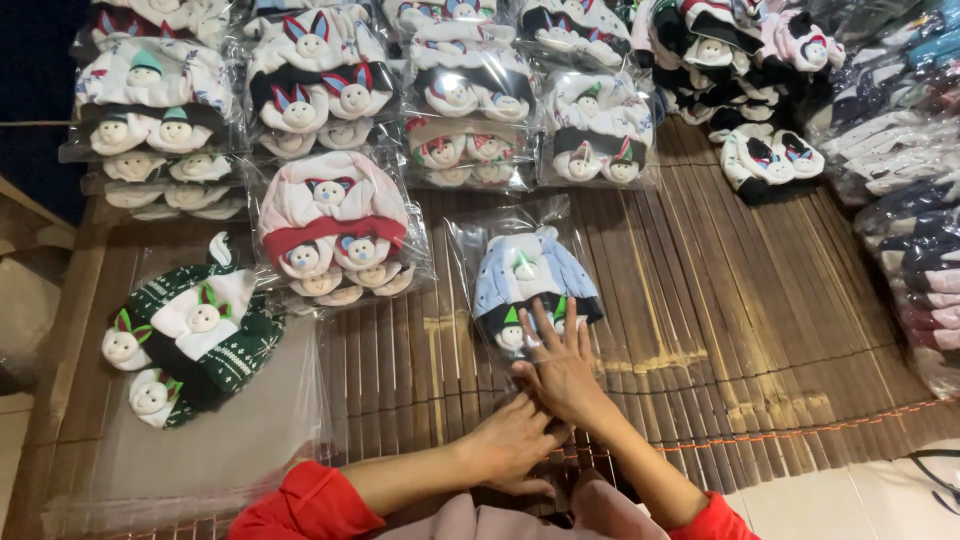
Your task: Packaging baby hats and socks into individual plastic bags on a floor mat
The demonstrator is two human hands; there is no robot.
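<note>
The right hand [560,365] covers the lower end of the bagged blue hat [532,280], so the bag's opening is hidden. The left hand [510,445] hides its own fingertips beneath the right wrist. The top-row hat packs [310,40] and the right-side folded garments [915,200] are cut off by the picture's edges.

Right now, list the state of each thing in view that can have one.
Blue hat set: bagged in clear plastic, flat on the mat, bag mouth under the hands.
Green hat set: unbagged, lying on loose clear plastic bags.
Pink hat set: bagged.
Right hand: flat, pressing the bag.
Left hand: flat on the mat.
</note>
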